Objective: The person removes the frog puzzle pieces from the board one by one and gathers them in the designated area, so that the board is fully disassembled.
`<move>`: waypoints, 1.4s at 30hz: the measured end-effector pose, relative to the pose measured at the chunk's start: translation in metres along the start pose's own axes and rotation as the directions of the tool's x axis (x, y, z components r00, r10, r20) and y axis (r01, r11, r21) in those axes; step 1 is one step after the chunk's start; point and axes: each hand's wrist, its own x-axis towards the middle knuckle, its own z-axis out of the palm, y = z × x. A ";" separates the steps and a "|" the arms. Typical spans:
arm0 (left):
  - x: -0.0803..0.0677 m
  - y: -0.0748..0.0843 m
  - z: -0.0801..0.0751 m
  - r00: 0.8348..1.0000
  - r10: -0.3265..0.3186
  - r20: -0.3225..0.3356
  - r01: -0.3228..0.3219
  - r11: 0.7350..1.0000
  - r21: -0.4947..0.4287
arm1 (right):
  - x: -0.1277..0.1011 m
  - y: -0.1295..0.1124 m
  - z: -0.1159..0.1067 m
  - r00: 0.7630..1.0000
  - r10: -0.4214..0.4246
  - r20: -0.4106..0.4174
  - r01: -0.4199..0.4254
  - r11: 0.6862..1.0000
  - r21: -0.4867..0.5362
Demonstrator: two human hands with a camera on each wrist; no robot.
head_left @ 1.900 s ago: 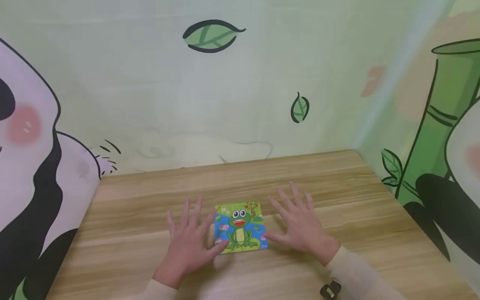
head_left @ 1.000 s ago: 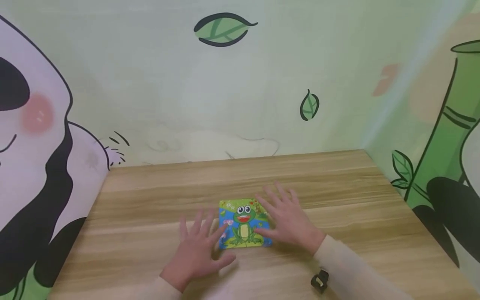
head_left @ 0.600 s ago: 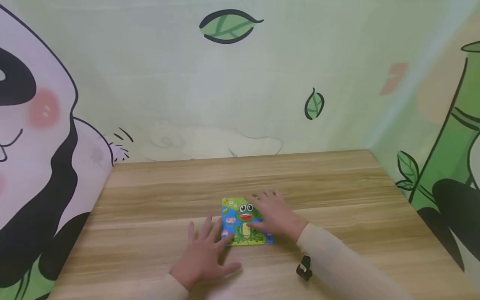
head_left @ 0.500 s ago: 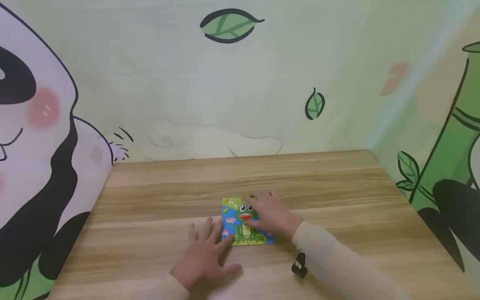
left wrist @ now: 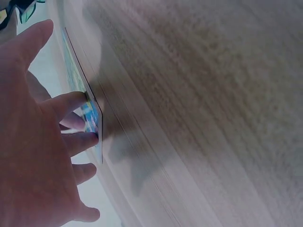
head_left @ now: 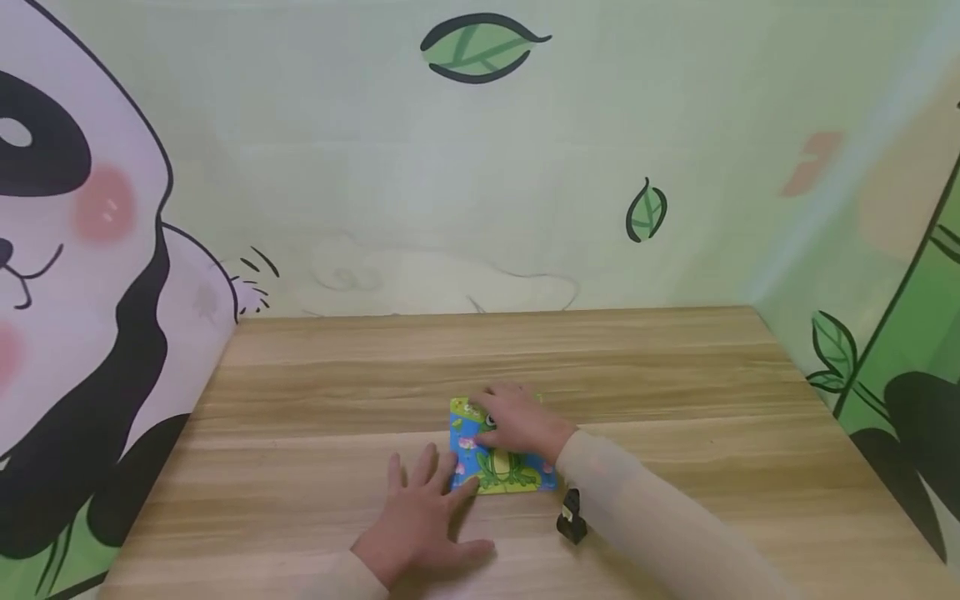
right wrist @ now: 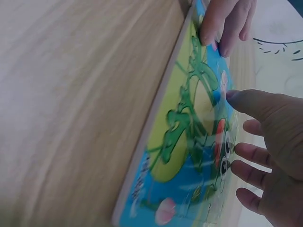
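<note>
Wooden table (head_left: 675,392), frog puzzle (head_left: 504,468) flat under open right hand (head_left: 517,421), open left hand (head_left: 423,517) fingertips at its left edge.

head cam looks down over the table's (head_left: 675,392) near edge toward the far wall; both wrist cams sit super close, skimming the tabletop, sharing the frog puzzle (right wrist: 189,156)

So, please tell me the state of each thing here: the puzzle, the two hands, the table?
Puzzle: lying flat on the table, picture side up, frog partly covered.
Left hand: flat on the table, fingertips touching the puzzle's left edge.
Right hand: lying over the puzzle's top part, fingers relaxed.
Table: wooden, bears the puzzle and both hands.
</note>
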 end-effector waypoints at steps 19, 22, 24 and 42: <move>-0.009 0.004 -0.001 1.000 0.000 0.001 0.000 0.999 0.033 | 0.009 -0.017 -0.006 0.996 0.006 0.087 -0.005 1.000 -0.010; -0.004 0.004 0.001 1.000 0.008 -0.008 -0.008 1.000 0.028 | 0.011 -0.018 -0.007 0.995 0.012 0.103 -0.012 1.000 -0.006; -0.002 0.005 0.002 1.000 0.014 -0.006 -0.014 1.000 0.017 | 0.012 -0.018 -0.008 0.993 0.014 0.114 -0.014 1.000 -0.002; -0.008 0.005 -0.002 0.999 -0.008 0.043 0.008 1.000 -0.015 | 0.012 -0.019 -0.008 0.992 0.034 0.125 -0.041 0.998 0.049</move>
